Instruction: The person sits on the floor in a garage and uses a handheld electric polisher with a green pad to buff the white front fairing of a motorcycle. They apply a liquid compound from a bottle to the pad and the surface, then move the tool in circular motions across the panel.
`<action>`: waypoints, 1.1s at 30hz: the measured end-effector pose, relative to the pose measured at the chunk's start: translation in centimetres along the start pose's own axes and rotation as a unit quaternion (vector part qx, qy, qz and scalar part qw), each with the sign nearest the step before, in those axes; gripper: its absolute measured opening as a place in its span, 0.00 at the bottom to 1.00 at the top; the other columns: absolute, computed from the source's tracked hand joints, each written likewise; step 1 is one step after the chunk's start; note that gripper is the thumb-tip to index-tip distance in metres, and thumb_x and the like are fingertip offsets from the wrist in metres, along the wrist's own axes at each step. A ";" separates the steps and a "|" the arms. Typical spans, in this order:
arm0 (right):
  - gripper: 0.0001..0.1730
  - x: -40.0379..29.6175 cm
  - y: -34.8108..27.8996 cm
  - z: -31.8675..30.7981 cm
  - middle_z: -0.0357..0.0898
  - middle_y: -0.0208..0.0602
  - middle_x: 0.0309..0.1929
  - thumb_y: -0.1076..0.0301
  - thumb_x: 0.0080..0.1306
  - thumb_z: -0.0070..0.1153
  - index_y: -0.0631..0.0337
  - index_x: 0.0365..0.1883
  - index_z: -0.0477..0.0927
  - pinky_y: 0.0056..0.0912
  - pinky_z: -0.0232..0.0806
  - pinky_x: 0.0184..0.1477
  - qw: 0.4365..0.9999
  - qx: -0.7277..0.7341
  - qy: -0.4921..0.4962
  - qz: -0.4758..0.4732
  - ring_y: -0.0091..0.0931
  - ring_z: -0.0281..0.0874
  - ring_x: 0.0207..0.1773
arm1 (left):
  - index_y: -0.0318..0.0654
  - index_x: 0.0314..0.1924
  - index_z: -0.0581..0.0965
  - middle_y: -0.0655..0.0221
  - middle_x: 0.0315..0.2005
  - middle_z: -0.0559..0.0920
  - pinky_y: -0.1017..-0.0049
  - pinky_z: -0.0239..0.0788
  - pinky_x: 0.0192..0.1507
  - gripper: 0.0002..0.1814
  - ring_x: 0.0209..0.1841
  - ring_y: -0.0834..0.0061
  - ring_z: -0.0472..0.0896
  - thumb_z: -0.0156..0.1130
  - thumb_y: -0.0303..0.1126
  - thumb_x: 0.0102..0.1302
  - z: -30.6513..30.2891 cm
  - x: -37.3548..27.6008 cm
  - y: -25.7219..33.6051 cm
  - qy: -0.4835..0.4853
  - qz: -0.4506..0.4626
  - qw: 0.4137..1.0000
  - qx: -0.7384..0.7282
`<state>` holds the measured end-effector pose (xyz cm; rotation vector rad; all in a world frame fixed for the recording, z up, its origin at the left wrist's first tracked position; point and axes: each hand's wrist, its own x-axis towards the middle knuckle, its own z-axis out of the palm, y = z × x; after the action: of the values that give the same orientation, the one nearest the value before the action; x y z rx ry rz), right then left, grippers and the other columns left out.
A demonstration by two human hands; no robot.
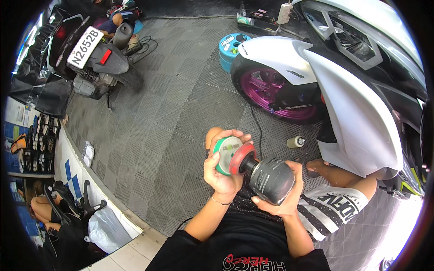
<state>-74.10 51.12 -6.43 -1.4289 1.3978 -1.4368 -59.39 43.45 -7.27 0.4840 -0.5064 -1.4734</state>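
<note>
I sit before a white scooter, with both hands raised over my lap around a black power polisher (273, 179). My left hand (222, 183) holds a round pad with a green edge and a pale grey face (223, 152). That face is turned towards the polisher's red backing plate (242, 158) and sits off-centre from it; how firmly they touch is unclear. Wrapped round the polisher's rounded end is my right hand (290, 201). Beyond my hands stand the scooter's white front fender (271, 50) and purple wheel (256, 88).
On the floor to the right stands a small bottle (295, 142). A black cord (256, 125) runs across the mat. Behind the wheel is a blue round stool (227, 50). Another motorcycle (101, 74) stands far left, a person beside it. A second person sits beyond the low wall (98, 196).
</note>
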 end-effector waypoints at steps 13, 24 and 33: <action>0.49 0.1 1.1 -0.7 0.83 0.40 0.39 0.57 0.35 0.84 0.65 0.51 0.66 0.32 0.75 0.46 0.998 0.048 -0.011 0.032 0.27 0.83 0.40 | 0.30 0.55 0.74 0.52 0.49 0.77 0.56 0.71 0.60 0.31 0.55 0.54 0.78 0.49 0.49 0.63 0.8 -0.2 -0.6 -0.015 -0.021 0.999 0.040; 0.50 0.1 1.3 -1.5 0.82 0.39 0.38 0.58 0.34 0.84 0.64 0.51 0.66 0.32 0.75 0.46 0.998 0.039 -0.031 0.031 0.27 0.83 0.40 | 0.28 0.55 0.74 0.52 0.50 0.78 0.59 0.69 0.62 0.27 0.56 0.58 0.78 0.51 0.44 0.66 0.1 -0.3 -0.9 -0.087 -0.035 0.995 0.022; 0.50 -0.4 1.8 -2.0 0.81 0.38 0.36 0.57 0.34 0.85 0.65 0.51 0.66 0.32 0.74 0.46 0.998 0.043 -0.020 0.042 0.26 0.81 0.40 | 0.28 0.52 0.76 0.53 0.50 0.77 0.60 0.69 0.60 0.25 0.54 0.59 0.78 0.54 0.43 0.65 -0.1 -0.7 -1.3 -0.117 -0.041 0.991 0.052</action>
<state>-76.29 51.59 -7.90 -1.3229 1.3386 -1.3913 -60.40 44.05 -8.10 0.4195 -0.7584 -1.5987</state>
